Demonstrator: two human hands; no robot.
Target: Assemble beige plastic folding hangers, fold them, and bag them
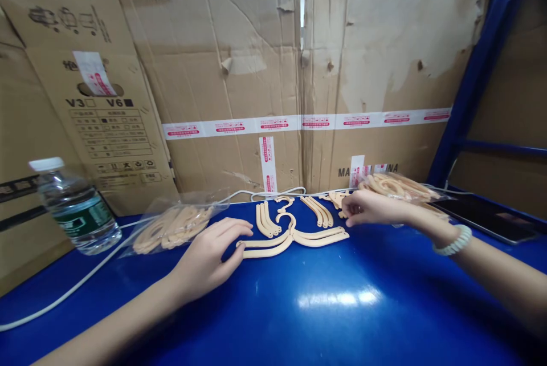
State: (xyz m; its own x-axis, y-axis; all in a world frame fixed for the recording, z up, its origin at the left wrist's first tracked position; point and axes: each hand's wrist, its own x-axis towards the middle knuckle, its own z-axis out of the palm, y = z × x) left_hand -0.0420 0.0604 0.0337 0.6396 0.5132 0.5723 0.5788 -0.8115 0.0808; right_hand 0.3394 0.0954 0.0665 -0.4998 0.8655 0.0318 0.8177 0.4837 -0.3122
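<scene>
A beige plastic folding clothes hanger [292, 235] lies assembled on the blue table, its hook pointing away from me. My left hand [213, 255] rests at the hanger's left end, thumb and fingers apart, with the thumb touching or nearly touching the tip. Over a small pile of beige hanger parts [335, 199] at the back right is my right hand [363, 206], fingertips pinched together; what they hold is hidden. Loose curved hanger arms [267, 220] lie behind the hanger on the left, more arms [317, 211] on the right. A loose hook [284, 203] sits between them.
Clear bags of beige parts stand at left [173, 226] and right [393, 186]. A water bottle [79, 212] is at far left, a dark phone-like device [487, 219] at right. A white cable [85, 283] crosses the left side. Cardboard [231, 86] walls the back.
</scene>
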